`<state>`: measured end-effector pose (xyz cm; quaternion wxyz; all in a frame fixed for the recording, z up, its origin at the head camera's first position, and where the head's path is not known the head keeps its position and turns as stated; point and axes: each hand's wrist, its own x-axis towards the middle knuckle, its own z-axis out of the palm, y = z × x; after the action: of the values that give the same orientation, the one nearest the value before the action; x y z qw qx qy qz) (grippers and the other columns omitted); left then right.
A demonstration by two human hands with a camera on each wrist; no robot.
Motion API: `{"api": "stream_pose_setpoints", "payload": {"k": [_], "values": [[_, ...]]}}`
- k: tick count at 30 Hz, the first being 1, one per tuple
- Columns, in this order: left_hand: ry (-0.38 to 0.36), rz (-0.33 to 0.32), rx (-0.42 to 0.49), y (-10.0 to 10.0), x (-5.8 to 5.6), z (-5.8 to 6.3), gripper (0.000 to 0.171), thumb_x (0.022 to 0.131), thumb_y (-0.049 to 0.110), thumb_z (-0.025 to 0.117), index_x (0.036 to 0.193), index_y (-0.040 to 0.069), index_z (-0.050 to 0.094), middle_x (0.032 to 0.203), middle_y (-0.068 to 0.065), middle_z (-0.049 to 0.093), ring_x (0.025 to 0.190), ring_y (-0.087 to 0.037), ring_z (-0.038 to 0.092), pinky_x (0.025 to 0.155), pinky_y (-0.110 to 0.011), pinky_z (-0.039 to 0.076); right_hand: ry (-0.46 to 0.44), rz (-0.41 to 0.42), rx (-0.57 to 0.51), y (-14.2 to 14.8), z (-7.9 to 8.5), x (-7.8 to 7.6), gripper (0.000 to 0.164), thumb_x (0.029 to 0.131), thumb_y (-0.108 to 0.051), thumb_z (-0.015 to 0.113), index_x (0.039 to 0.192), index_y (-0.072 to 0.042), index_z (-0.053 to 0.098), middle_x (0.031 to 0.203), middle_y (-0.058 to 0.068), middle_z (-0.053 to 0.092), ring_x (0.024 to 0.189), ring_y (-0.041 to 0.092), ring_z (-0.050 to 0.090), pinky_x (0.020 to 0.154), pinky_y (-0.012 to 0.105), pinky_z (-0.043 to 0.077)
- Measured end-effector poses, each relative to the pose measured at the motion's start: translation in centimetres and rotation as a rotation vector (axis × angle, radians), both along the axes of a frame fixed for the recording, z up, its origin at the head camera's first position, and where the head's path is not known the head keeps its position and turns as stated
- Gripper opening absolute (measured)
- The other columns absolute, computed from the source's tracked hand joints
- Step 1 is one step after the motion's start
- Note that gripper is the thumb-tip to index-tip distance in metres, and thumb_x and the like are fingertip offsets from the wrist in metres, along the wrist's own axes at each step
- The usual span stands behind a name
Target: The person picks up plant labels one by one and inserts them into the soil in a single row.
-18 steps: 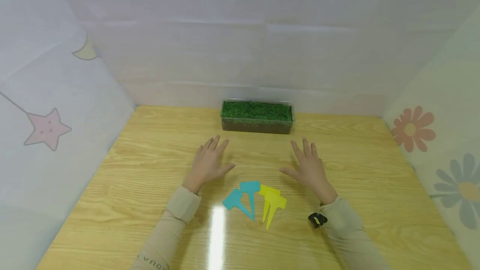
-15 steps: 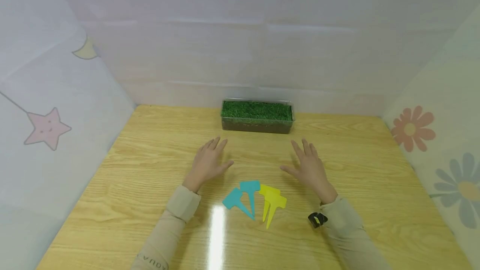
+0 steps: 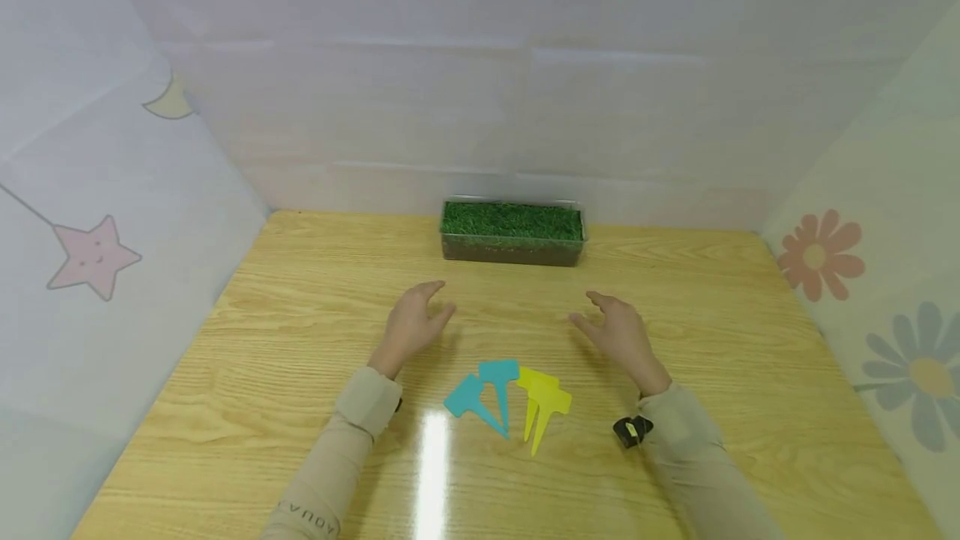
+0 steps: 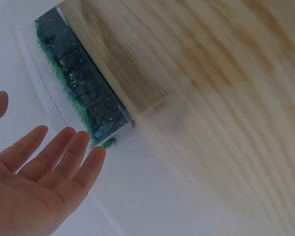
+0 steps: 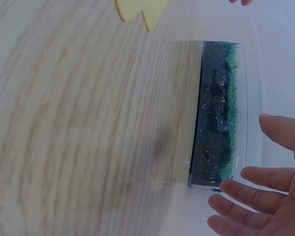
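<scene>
My left hand [image 3: 409, 327] is held over the table, left of the plant labels, its fingers relaxed and holding nothing. Across from it, my right hand [image 3: 621, 337] is turned thumb-up, likewise without anything in its grasp. Between and nearer the body lie two blue T-shaped plant labels [image 3: 498, 372] and two yellow ones [image 3: 551, 398], the yellow pair overlapping. Beyond both hands stands a clear rectangular planter [image 3: 512, 252] with dark soil and green grass on top. In the wrist views the left fingers [image 4: 73, 157] and right fingers [image 5: 255, 196] are extended and slightly bent.
The wooden table [image 3: 315, 290] meets a pale fabric wall [image 3: 480, 123] at the back, right behind the planter. Printed side walls close in the left and right. A black wrist device [image 3: 632, 431] sits at the right cuff, and light glares on the tabletop near the labels.
Both hands have rolled from palm-down with spread fingers to thumb-up with palms facing inward. The labels and planter have stayed where they were.
</scene>
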<state>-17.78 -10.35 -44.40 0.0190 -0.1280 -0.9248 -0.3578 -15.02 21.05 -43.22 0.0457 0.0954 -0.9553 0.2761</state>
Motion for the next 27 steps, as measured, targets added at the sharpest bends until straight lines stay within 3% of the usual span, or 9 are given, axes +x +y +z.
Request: {"api": "stream_pose_setpoints", "payload": {"k": [7, 17, 27], "values": [[-0.091, 0.097, 0.077, -0.1, -0.5, -0.1, 0.047, 0.090, 0.028, 0.057, 0.127, -0.001, 0.051, 0.126, -0.018, 0.051, 0.114, -0.034, 0.049, 0.089, -0.048, 0.043, -0.033, -0.001, -0.055, 0.5, -0.4, -0.5, 0.052, 0.090, -0.025, 0.059, 0.123, 0.013, 0.048, 0.111, 0.031, 0.056, 0.097, 0.043, 0.056, 0.078, 0.053, 0.047], [-0.217, 0.151, 0.232, -0.2, -1.0, -0.1, 0.050, 0.090, 0.026, 0.057, 0.130, -0.002, 0.047, 0.127, -0.020, 0.049, 0.112, -0.035, 0.048, 0.087, -0.046, 0.045, -0.072, -0.038, -0.116, 0.9, -0.5, -1.1, 0.048, 0.091, -0.022, 0.057, 0.121, 0.015, 0.049, 0.110, 0.031, 0.056, 0.096, 0.043, 0.057, 0.078, 0.050, 0.048], [-0.315, 0.178, 0.269, -0.3, -2.0, -0.2, 0.052, 0.091, 0.029, 0.055, 0.132, -0.001, 0.044, 0.124, -0.022, 0.050, 0.107, -0.033, 0.052, 0.082, -0.043, 0.048, -0.147, -0.056, -0.164, 1.3, -1.2, -2.2, 0.051, 0.095, -0.031, 0.049, 0.123, 0.012, 0.049, 0.113, 0.029, 0.056, 0.098, 0.039, 0.056, 0.079, 0.048, 0.048]]}}
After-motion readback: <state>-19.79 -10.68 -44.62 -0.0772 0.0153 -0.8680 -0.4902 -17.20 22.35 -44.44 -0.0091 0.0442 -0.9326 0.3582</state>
